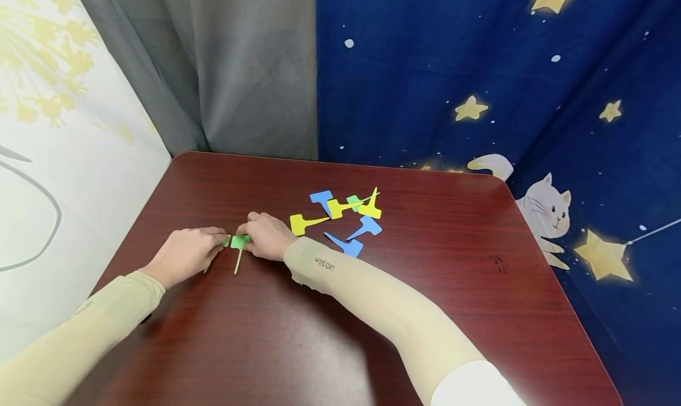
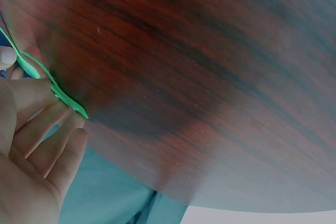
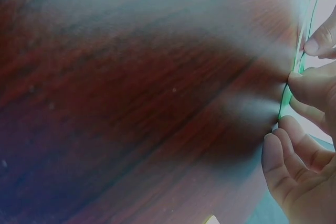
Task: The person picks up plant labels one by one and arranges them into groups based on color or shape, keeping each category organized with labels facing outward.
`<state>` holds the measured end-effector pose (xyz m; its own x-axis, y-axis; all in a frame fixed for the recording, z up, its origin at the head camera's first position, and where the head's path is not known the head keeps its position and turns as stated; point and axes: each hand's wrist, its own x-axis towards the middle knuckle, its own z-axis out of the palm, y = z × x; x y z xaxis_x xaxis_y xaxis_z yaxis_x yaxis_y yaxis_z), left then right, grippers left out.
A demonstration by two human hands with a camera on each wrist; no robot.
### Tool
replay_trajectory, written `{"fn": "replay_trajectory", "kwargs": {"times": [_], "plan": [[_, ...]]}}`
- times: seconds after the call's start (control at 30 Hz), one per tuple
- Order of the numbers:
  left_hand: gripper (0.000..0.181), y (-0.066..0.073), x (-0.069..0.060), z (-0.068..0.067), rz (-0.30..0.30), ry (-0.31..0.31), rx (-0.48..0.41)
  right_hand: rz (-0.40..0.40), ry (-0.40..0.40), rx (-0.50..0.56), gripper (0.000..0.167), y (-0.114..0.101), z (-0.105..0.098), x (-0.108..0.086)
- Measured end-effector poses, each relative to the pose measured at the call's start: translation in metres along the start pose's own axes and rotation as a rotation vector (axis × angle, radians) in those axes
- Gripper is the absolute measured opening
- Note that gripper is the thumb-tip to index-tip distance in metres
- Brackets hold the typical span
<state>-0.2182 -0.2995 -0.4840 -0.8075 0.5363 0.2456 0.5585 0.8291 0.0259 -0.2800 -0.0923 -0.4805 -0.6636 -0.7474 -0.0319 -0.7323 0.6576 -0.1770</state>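
Observation:
At the left part of the table, my right hand [image 1: 268, 236] [image 3: 310, 171] pinches a green T-shaped tag [image 1: 239, 242] [image 3: 286, 98] at its wide end, its thin stem pointing toward the near edge. Just left of it, my left hand [image 1: 186, 252] [image 2: 37, 150] holds another green tag [image 1: 226, 240] [image 2: 68, 100] by the fingertips, mostly covered by the fingers in the head view. The two tags are side by side, close together; whether they touch I cannot tell.
Right of my right hand lie loose tags on the dark red table [image 1: 452, 288]: yellow ones [image 1: 299, 224], blue ones [image 1: 352, 247] and a green one [image 1: 353, 201], some overlapping. Behind the table hang a grey curtain [image 1: 260, 69] and a blue starry curtain [image 1: 404, 87].

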Motion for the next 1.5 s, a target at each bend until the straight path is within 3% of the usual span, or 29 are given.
{"fn": "replay_trajectory", "kwargs": {"times": [0.63, 0.87, 1.1, 1.33, 1.5], "plan": [[0.026, 0.000, 0.001, 0.002, 0.001, 0.039, 0.028, -0.010, 0.025, 0.016, 0.029, 0.004, 0.006, 0.003], [0.027, 0.000, 0.000, 0.001, -0.012, 0.033, 0.039, -0.027, 0.055, 0.046, 0.030, 0.014, -0.003, 0.001], [0.032, 0.008, 0.000, 0.001, 0.002, 0.023, -0.046, -0.034, 0.000, -0.015, 0.033, 0.041, -0.028, -0.004], [0.041, 0.021, 0.000, -0.003, -0.001, -0.064, -0.150, -0.062, -0.037, -0.049, 0.030, 0.080, -0.052, -0.015], [0.046, 0.022, -0.001, -0.002, 0.022, -0.082, -0.194, -0.085, -0.042, -0.139, 0.030, 0.104, -0.063, -0.029]]}}
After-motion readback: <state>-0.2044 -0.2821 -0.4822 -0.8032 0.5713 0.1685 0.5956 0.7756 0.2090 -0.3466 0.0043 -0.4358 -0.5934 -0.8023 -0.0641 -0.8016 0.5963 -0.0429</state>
